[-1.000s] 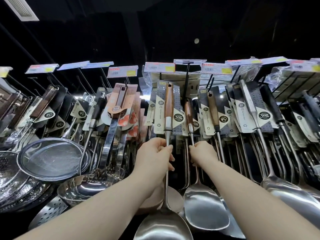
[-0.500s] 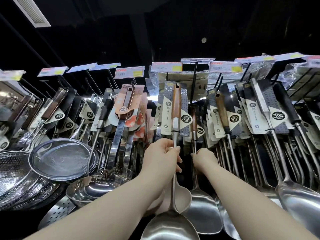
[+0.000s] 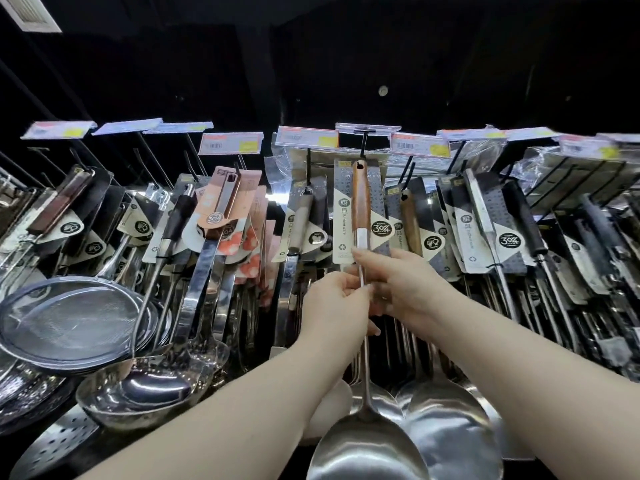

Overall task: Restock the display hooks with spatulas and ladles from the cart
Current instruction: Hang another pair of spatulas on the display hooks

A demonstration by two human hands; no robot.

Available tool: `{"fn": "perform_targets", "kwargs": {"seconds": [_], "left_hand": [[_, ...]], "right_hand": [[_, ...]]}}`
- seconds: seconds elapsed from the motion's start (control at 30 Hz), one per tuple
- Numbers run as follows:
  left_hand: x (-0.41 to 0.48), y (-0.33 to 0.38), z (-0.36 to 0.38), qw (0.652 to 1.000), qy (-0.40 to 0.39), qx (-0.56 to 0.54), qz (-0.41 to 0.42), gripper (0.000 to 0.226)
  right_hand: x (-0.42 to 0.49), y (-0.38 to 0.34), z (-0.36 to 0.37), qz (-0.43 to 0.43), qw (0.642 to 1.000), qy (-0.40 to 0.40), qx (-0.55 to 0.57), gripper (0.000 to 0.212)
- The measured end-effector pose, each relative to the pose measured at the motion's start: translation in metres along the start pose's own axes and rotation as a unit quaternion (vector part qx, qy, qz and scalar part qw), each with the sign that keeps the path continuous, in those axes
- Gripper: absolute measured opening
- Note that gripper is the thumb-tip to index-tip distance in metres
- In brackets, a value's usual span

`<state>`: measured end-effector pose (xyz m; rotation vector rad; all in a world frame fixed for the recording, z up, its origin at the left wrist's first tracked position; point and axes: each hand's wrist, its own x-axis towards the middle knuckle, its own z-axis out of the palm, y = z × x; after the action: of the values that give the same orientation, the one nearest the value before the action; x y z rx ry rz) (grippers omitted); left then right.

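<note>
A steel spatula with a wooden handle (image 3: 360, 202) and a card sleeve stands upright in front of the display. Its hanging hole sits just below the tip of a black display hook (image 3: 362, 147). My left hand (image 3: 337, 303) grips its metal shaft from the left. My right hand (image 3: 401, 285) holds the same shaft from the right, fingers laid over it just under the handle. The spatula's blade (image 3: 367, 452) hangs low between my forearms. Other carded spatulas (image 3: 412, 223) and ladles (image 3: 152, 386) hang on neighbouring hooks.
Round mesh strainers (image 3: 69, 317) and perforated skimmers crowd the lower left. Rows of price tags (image 3: 306, 136) cap the hooks. More packaged utensils (image 3: 512, 237) fill the right side, tightly packed. The wall behind is dark.
My right hand left the neighbouring spatula's shaft and moved left onto the one my left hand holds. That spatula rose towards the hook. The camera shifted closer.
</note>
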<state>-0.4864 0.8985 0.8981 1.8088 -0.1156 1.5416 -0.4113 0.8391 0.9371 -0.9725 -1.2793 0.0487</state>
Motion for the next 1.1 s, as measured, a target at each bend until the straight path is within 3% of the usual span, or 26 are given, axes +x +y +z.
{"fn": "perform_targets", "kwargs": {"seconds": [0.1,0.23,0.37,0.63,1.1], "left_hand": [[0.001,0.002,0.007,1.000,-0.008,-0.015,-0.018,0.027],[-0.005,-0.001,0.008,0.996,-0.048,-0.023,-0.074,0.028],[-0.017,-0.010,0.007,0.991,-0.097,-0.008,-0.088,0.025],[-0.003,-0.008,-0.001,0.996,-0.078,0.010,-0.049,0.024],[0.003,-0.044,0.012,0.991,-0.084,0.065,-0.077,0.022]], "right_hand": [[0.003,-0.002,-0.002,-0.016,0.999,0.033,0.008,0.013],[0.011,-0.006,-0.001,-0.038,0.997,0.065,0.022,0.017],[0.020,-0.013,-0.001,-0.030,0.996,0.083,0.001,0.040],[0.036,-0.021,0.003,-0.018,0.997,0.073,-0.004,0.023],[0.046,0.012,-0.006,0.003,0.996,0.084,-0.042,0.024]]}}
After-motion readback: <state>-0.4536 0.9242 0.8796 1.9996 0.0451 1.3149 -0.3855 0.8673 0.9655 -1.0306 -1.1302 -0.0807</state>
